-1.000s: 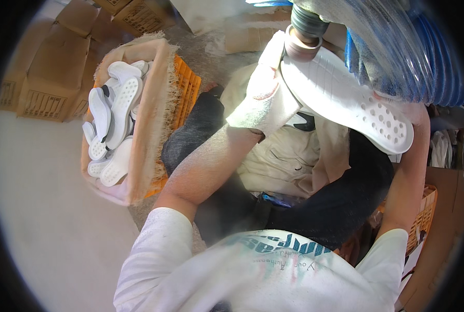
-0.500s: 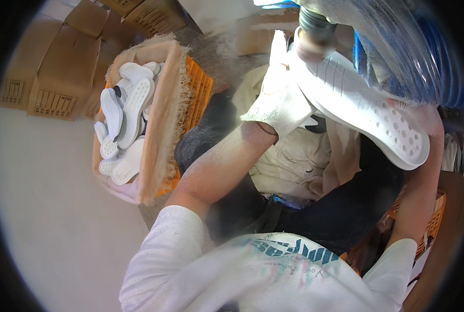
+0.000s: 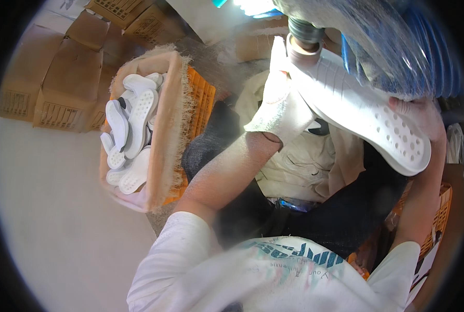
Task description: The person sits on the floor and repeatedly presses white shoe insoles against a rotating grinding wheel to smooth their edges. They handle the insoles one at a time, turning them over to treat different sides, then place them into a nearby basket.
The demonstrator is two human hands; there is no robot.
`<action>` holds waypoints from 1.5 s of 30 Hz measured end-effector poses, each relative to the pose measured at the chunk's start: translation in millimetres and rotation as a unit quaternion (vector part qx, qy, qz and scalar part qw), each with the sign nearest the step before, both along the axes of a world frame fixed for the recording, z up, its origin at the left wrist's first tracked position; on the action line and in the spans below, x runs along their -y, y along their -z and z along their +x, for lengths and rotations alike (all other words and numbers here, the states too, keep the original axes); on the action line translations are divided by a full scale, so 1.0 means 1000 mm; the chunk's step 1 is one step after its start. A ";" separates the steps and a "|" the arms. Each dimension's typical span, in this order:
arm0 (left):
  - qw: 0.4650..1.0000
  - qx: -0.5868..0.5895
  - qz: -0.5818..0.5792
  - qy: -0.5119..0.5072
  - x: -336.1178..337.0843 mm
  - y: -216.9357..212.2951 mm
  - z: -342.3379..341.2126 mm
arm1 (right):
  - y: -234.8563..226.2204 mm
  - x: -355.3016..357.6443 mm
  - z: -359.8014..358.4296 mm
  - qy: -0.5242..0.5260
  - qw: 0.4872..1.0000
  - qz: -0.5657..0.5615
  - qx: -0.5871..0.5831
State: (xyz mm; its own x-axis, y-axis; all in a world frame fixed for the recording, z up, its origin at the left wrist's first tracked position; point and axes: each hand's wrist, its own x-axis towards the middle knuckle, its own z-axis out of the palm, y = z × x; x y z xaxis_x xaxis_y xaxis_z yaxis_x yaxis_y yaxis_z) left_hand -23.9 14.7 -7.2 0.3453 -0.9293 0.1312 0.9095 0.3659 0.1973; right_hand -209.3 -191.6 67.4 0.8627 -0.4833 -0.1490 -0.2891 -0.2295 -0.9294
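Note:
A white shoe sole [image 3: 341, 93] with round holes at its near right end slants across the upper right. My left hand [image 3: 284, 99], in a white glove, is closed on the sole's far left end. My right hand [image 3: 421, 114] grips its right edge beside the holes; some of its fingers are hidden behind it. At the sole's far end a dark ribbed cylindrical machine part [image 3: 305, 32] comes down against it or just over it; bright glare blurs the contact. A pale cloth [image 3: 299, 161] lies between my dark-trousered legs below the sole.
On the left stands an orange crate [image 3: 200, 99] lined with frayed tan cloth [image 3: 164, 130], holding several white soles [image 3: 141, 122]. Cardboard boxes [image 3: 68, 78] are stacked behind it. A clear, blue-ribbed hose [image 3: 393, 47] hangs over the upper right. Another orange crate [image 3: 440, 213] stands by my right arm.
The view has shifted slightly, so the crate and boxes sit lower and to the right. Both hands keep their hold on the sole, whose far end shows more clearly under the machine part.

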 end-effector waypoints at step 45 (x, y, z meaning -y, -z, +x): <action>0.550 0.664 0.313 -0.399 0.006 0.011 0.043 | 0.103 -0.054 0.168 0.201 0.904 0.173 0.336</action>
